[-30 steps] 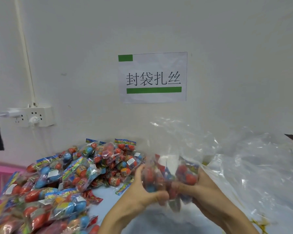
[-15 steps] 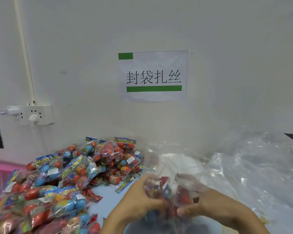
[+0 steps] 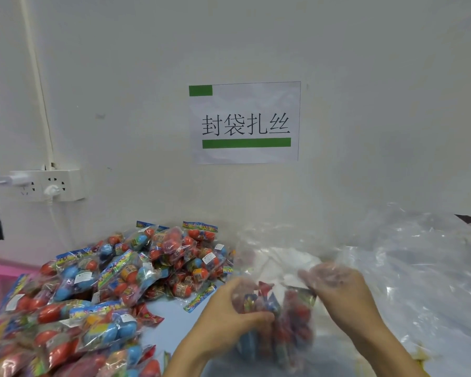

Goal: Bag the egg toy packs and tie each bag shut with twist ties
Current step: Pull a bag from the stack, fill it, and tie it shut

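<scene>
A clear plastic bag (image 3: pixel 292 326) holding several red and blue egg toy packs sits low in the middle of the view. My left hand (image 3: pixel 229 317) grips its left side, thumb across the front. My right hand (image 3: pixel 337 295) is at the bag's upper right, and its fingers show through the loose film that they gather. The bag's mouth (image 3: pixel 278 257) stands open and crumpled above both hands. A big heap of egg toy packs (image 3: pixel 114 284) covers the table to the left. No twist tie shows.
A heap of empty clear bags (image 3: pixel 419 268) fills the right side. A bare strip of pale table (image 3: pixel 172 308) lies between the heap of packs and my hands. On the wall are a paper sign (image 3: pixel 245 122) and a power strip (image 3: pixel 49 185). A pink crate edge (image 3: pixel 0 270) is at far left.
Both hands lowered the filled bag toward the table. My right hand left the bag's lower side and moved up to the loose film near its top.
</scene>
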The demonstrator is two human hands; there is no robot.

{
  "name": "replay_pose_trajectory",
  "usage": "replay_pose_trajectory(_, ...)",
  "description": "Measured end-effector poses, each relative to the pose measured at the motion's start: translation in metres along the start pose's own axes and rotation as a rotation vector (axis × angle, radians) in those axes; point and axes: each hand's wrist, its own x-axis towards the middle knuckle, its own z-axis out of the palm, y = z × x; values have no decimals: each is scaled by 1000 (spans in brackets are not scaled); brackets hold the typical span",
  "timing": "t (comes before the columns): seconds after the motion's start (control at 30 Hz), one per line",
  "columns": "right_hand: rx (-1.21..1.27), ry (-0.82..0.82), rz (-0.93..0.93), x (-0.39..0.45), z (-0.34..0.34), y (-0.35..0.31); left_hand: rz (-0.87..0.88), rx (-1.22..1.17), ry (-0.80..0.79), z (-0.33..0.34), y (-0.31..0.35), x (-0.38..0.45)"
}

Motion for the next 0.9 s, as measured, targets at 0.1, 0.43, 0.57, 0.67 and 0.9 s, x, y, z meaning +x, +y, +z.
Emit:
replay_pose_trajectory(0.1,-34,130,-29,0,7,-4,29,15,36,2,6,-2)
replay_pose_trajectory(0.43,445,-318,97,1,0,0,31,-4,105,3,4,1)
replay_pose_trajectory(0.57,147,-124,245,6,-5,11,25,-41,183,0,1,6)
replay_pose_trajectory(0.67,-196,-263,257,-2,1,16,20,-81,188,-1,0,8)
replay_pose_trajectory(0.9,-358,-124,146,-2,6,14,47,-74,192,-5,-1,8)
